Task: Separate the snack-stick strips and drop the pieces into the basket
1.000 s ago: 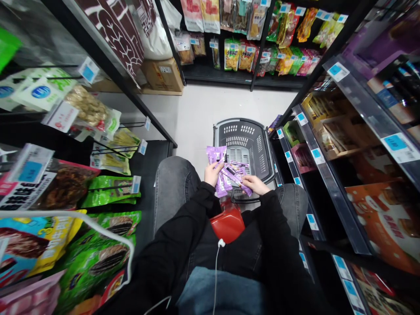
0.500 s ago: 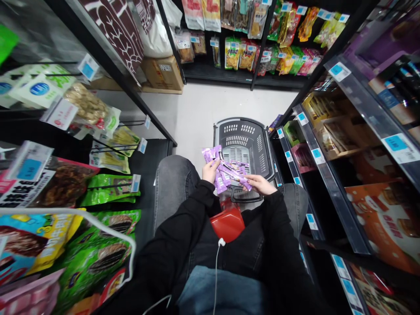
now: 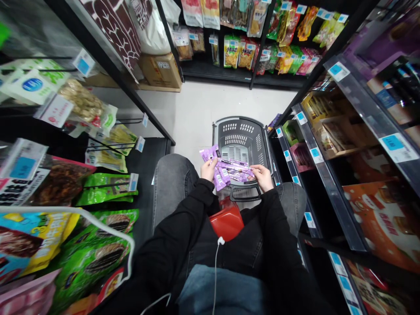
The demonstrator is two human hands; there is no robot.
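Observation:
Several purple snack packets are spread between my hands, above the near side of a grey shopping basket. My left hand is closed on the packets at their left end. With thumb and fingers my right hand pinches the right end of the packets. What the packets contain cannot be made out. The basket stands on the floor in front of my knees, its black handle lying toward me. A shiny red object lies between my legs, just below the handle.
Shelves of bagged snacks run close along my left. On the right are shelves with price tags and an orange carton. Hanging packets fill the rack ahead, with a cardboard box at its left. A white cable hangs before me.
My right hand has shifted slightly up, its fingers now bent in a pinch at the packets' right end. The packets lie more level between my hands. The left hand has barely moved.

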